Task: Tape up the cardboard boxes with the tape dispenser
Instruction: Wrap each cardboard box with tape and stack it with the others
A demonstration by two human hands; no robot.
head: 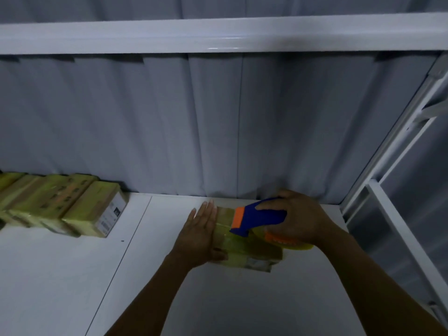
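Note:
A small cardboard box point(244, 248), yellowish under tape, lies on the white table point(72, 275) near the back wall. My left hand point(200, 236) rests flat against the box's left side, fingers straight and together, thumb under its near edge. My right hand point(298, 219) grips a blue and orange tape dispenser point(257, 218) and holds it on top of the box. The orange front edge of the dispenser points left. A yellowish tape roll point(288, 242) shows beneath my right palm.
Several taped boxes point(60, 204) stand in a row at the back left of the table; the nearest shows a white label. A grey curtain point(218, 122) hangs behind. A white metal frame point(397, 154) rises at the right, and a shelf bar point(218, 32) runs overhead.

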